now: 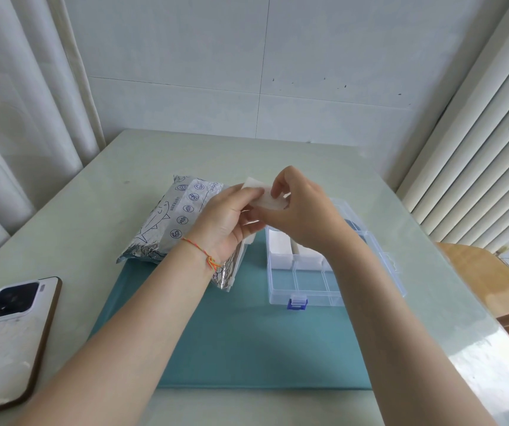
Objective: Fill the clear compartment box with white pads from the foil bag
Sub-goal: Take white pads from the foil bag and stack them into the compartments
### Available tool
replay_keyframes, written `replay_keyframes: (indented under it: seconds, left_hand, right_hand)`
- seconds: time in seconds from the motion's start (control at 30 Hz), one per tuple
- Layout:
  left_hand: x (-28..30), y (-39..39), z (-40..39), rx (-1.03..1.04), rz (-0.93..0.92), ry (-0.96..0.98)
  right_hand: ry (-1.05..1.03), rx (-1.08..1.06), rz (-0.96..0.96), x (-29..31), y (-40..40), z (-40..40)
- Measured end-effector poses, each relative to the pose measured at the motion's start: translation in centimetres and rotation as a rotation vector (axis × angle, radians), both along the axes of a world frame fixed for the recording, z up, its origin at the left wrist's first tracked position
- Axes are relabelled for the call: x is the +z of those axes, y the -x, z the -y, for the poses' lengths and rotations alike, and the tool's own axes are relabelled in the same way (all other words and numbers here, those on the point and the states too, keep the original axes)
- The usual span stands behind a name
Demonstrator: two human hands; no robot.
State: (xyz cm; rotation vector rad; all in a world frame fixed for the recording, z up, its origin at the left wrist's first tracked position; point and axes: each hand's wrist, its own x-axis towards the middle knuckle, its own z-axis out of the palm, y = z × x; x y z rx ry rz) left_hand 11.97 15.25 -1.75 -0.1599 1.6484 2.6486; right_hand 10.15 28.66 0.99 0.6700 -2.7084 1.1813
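Both hands up over the table, between the foil bag (167,222) and the clear compartment box (305,272). My left hand (225,219) and right hand (302,210) are pinching one white pad (265,196) between them: right fingertips curled on its top edge, left thumb & fingers under its near end. Looks like I'm peeling or squaring up a single pad off a small stack, tho I can't tell how many layers are in the pinch.

Box sits open on the teal mat (247,333), lid flipped to the right, blue latch (297,303) facing me. Far compartments already hold white pads; the near row looks unfilled, so prob. about halfway.

To do this bit well, I reckon: keep the pinch light so the pad doesn't crease, make sure just one comes free, then let the right hand carry it down flat into the next free cell, edges lined w/ the dividers. Left goes back to the bag mouth. Phone (10,336) is well off to the left, no bother
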Motion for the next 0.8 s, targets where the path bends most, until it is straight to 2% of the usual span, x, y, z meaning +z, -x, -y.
replay_keyframes:
  seconds: [0.13,0.23,0.33,0.47,0.63,0.7,0.8]
  left_hand:
    - [0.0,0.0,0.4,-0.089,-0.020,-0.141]
    - [-0.1,0.1,0.7,-0.175,-0.030,-0.158]
    - [-0.2,0.3,1.0,-0.184,0.049,-0.168]
    - [-0.5,0.3,1.2,-0.226,0.143,-0.154]
    - [-0.2,-0.2,0.5,-0.379,0.124,-0.088]
    - [-0.2,-0.4,0.1,-0.432,0.117,-0.059]
    - [0.0,-0.6,-0.5,-0.427,0.172,-0.135]
  right_hand:
    - [0.067,-0.023,-0.026,0.2,0.0,0.2]
    - [0.117,0.013,0.031,0.3,0.1,0.2]
    - [-0.010,0.129,0.099,0.5,0.2,-0.7]
    - [-0.070,0.155,0.010,1.0,0.2,-1.8]
    - [-0.121,0.207,0.097,1.3,-0.3,-1.6]
    - [-0.174,0.197,0.078,1.2,-0.6,-1.2]
    - [-0.196,0.172,0.028,1.0,-0.7,-0.8]
